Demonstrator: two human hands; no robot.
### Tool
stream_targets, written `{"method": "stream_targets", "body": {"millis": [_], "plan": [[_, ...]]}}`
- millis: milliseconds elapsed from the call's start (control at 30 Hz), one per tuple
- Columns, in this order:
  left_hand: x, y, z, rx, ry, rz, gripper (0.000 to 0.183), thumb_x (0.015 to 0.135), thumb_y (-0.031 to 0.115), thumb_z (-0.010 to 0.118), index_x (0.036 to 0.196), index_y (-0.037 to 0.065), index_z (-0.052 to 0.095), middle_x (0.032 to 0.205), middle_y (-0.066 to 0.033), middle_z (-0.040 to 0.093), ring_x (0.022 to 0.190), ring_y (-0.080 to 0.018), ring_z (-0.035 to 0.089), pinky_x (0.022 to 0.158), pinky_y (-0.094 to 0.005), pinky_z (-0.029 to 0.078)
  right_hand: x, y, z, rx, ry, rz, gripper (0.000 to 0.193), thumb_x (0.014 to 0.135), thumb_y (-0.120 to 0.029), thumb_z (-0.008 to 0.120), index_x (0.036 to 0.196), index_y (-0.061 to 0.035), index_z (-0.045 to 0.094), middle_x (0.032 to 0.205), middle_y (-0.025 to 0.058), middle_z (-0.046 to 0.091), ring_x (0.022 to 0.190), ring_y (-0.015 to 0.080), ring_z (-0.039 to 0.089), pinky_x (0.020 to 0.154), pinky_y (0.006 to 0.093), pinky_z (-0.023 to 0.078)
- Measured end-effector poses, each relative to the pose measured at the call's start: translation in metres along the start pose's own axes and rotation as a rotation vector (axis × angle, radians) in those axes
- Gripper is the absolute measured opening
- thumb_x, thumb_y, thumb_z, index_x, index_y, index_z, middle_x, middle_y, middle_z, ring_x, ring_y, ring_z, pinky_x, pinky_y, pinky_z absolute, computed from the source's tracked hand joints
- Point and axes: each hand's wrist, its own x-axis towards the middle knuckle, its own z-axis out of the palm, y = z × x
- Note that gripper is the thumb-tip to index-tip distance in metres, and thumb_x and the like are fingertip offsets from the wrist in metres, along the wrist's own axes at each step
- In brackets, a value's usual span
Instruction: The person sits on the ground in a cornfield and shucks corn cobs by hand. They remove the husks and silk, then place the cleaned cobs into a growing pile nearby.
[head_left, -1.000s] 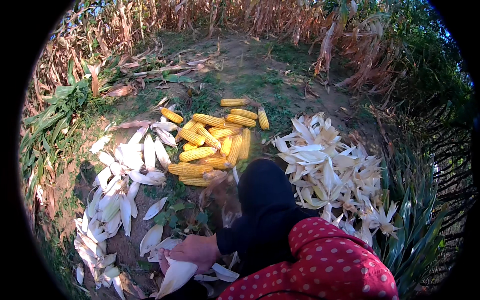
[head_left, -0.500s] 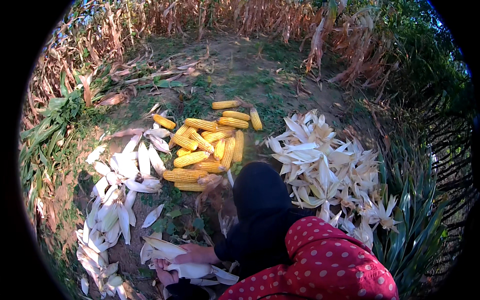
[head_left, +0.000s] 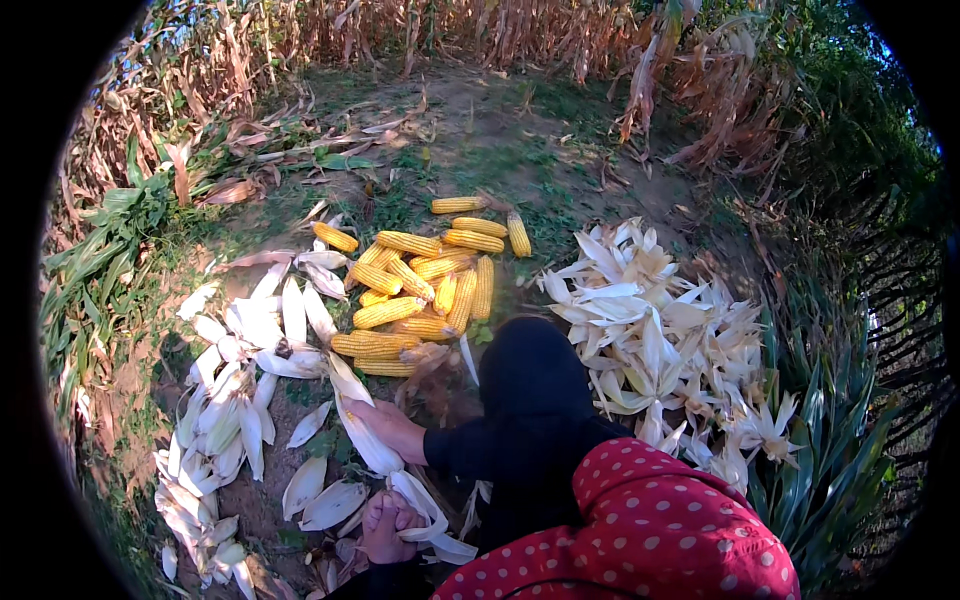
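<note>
My right hand (head_left: 398, 430) is closed around an ear of corn (head_left: 372, 445), which is tilted, with pale husk covering most of it and a little yellow at its side. Below it, my left hand (head_left: 388, 528) makes a fist around pale husk leaves (head_left: 425, 505) that hang from the ear's near end. Loose husk leaves (head_left: 335, 506) lie on the ground to the left of that fist. Just beyond the ear is a pile of bare yellow corn ears (head_left: 405, 280).
A heap of ears still in husk (head_left: 225, 420) lies at the left. Stripped husks (head_left: 660, 330) are piled at the right. A dark-covered knee (head_left: 530, 370) and red dotted cloth (head_left: 680, 510) fill the lower middle and right. Dry corn stalks (head_left: 480, 40) stand at the back.
My hands were close together on the ear at the lower left. My right hand has moved away from me with the ear, and my left hand has drawn nearer me, gripping the husk.
</note>
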Motion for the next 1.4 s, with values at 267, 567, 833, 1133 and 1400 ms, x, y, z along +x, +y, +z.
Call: {"method": "stream_targets", "body": {"millis": [267,567,833,1133,1400], "plan": [[0.004,0.037,-0.032,0.019,0.306,0.398,0.06,0.091,0.052,0.045,0.121,0.001,0.045,0.107,-0.0107,0.053,0.099,-0.025,0.053,0.091,-0.0403,0.042,-0.023,-0.013,0.007,-0.425,-0.495,-0.321,0.051,0.093,-0.043,0.049,0.117,0.0014,0.052,0.097,0.0049,0.058,0.088,0.0097,0.05,0.077,0.0259,0.042],[0.007,0.042,-0.051,-0.049,0.206,0.613,0.035,0.095,0.043,0.044,0.094,0.008,0.048,0.087,-0.0057,0.053,0.082,-0.0191,0.05,0.08,-0.0379,0.044,-0.042,0.018,0.022,-0.327,-0.792,0.338,0.054,0.085,-0.046,0.062,0.113,-0.0004,0.055,0.096,0.0056,0.061,0.087,0.0103,0.055,0.077,0.0261,0.045],[0.0,0.045,-0.057,-0.202,0.37,0.515,0.024,0.096,0.03,0.046,0.083,0.01,0.05,0.078,-0.0054,0.052,0.078,-0.0194,0.05,0.078,-0.0361,0.044,-0.034,0.054,0.009,-0.621,-0.849,0.092,0.065,0.06,-0.023,0.079,0.113,0.0007,0.052,0.098,0.0082,0.061,0.088,0.0143,0.056,0.08,0.0284,0.045],[-0.007,0.051,-0.06,-0.425,0.056,0.224,0.015,0.091,0.015,0.048,0.079,0.007,0.052,0.079,-0.0049,0.054,0.08,-0.0182,0.053,0.079,-0.0377,0.048,-0.051,0.011,0.012,-0.913,-0.994,-0.222,0.068,0.055,-0.025,0.08,0.11,0.0022,0.05,0.094,0.0177,0.06,0.088,0.0273,0.059,0.078,0.0346,0.046],[0.011,0.035,-0.064,-0.395,0.481,0.121,0.018,0.093,0.016,0.045,0.077,0.008,0.048,0.076,-0.005,0.051,0.076,-0.0186,0.051,0.076,-0.0356,0.047,-0.057,0.018,0.023,-0.772,-0.902,-0.274,0.074,0.059,-0.037,0.082,0.112,0.0028,0.049,0.098,0.0161,0.057,0.093,0.0247,0.056,0.082,0.0336,0.043]]}}
